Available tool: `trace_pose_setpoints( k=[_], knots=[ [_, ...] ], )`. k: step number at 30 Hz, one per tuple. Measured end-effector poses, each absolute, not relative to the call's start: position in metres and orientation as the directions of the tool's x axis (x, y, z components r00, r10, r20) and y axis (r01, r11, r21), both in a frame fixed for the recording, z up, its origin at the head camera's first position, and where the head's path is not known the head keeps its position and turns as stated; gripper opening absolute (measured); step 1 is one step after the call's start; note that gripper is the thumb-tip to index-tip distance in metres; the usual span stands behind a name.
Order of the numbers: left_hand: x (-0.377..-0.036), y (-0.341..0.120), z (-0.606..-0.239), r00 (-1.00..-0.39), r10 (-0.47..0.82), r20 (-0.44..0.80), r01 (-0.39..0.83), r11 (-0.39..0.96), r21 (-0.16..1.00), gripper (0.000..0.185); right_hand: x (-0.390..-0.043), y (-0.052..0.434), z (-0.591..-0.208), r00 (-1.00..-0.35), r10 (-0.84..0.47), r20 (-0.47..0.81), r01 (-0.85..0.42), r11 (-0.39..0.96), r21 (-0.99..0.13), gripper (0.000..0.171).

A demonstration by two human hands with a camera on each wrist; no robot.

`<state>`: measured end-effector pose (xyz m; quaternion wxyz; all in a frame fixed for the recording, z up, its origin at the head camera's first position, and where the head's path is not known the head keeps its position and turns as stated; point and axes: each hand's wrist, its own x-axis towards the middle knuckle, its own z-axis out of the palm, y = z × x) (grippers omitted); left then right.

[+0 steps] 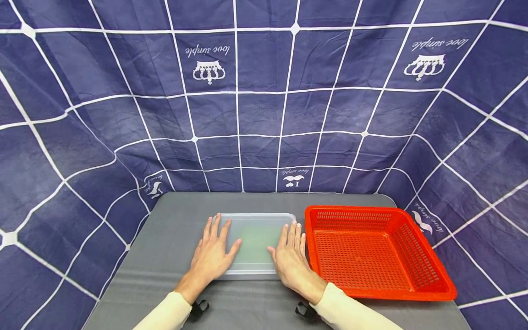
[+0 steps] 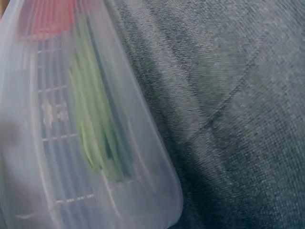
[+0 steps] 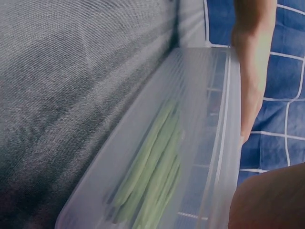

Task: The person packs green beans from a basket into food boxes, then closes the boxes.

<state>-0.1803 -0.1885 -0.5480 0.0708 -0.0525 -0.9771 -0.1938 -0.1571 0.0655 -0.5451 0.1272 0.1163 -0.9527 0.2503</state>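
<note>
A lidded, see-through plastic storage box [image 1: 256,270] lies flat on the grey table. My left hand [image 1: 211,254] rests on the left end of its lid [image 1: 255,220], fingers straight and spread. At the right end, my right hand [image 1: 292,259] lies on the lid's edge, its fingers extended and close together. Through the box wall in the left wrist view, a bundle of long, slender green vegetables [image 2: 93,114] is visible. The right wrist view shows the same green stalks [image 3: 155,167]; their exact kind is hard to tell through the cloudy plastic.
Just right of the box stands a red perforated plastic basket [image 1: 350,256], with no contents visible. Grey cloth covers the table [image 1: 165,256]. A blue curtain [image 1: 264,114] with white grid lines rises behind it and along both sides.
</note>
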Motion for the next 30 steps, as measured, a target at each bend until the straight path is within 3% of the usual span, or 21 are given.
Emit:
trace_pose_setpoints(
  k=[7,15,25,30],
  knots=[
    [-0.179,-0.187,-0.552,-0.982,0.075,0.174,0.132,0.929,0.345,0.082,-0.155,0.066,-0.543,-0.956,-0.152,0.251,-0.26,0.835,-0.486,0.086],
    [-0.18,-0.189,-0.553,-0.98,0.082,0.183,0.142,0.93,0.339,0.082,-0.161,0.065,-0.552,-0.954,-0.155,0.257,-0.26,0.856,-0.447,0.087],
    [-0.177,-0.197,-0.55,-0.979,0.08,0.19,0.156,0.887,0.435,0.077,-0.158,0.065,-0.538,-0.966,-0.172,0.192,-0.242,0.863,-0.444,0.089],
    [-0.178,-0.194,-0.549,-0.974,0.097,0.207,0.178,0.89,0.421,0.079,-0.155,0.068,-0.522,-0.976,-0.18,0.125,-0.216,0.889,-0.403,0.089]
  ],
)
